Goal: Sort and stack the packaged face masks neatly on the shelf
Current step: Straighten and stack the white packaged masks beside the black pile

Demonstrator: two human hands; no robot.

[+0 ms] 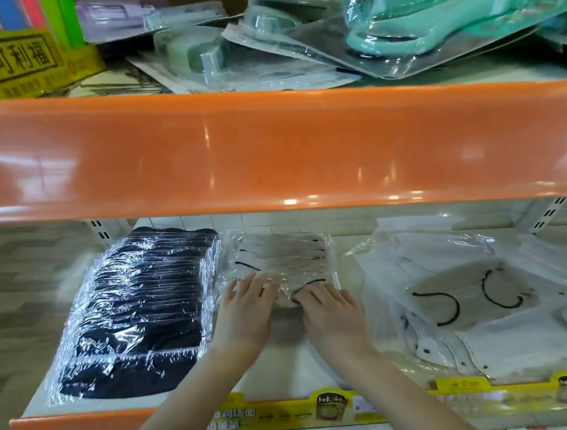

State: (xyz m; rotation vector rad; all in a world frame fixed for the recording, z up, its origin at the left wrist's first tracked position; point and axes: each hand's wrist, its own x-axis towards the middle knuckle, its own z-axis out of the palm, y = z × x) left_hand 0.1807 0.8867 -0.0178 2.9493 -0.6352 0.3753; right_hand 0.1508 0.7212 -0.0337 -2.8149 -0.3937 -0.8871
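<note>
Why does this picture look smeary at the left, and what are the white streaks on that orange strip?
Head view: the left edge is smeared by motion blur. The glossy orange shelf front mirrors ceiling lights as white glare. The wide lens bows that shelf front. Crinkled clear wrap on the black mask stack sparkles. Both hands stay fairly sharp on the beige mask packets.

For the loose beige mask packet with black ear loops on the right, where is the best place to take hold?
Probably pinch the beige mask packet at its near edge, coming from the shelf front: it lies flat on top of the white packets, and the film is slippery.
</note>
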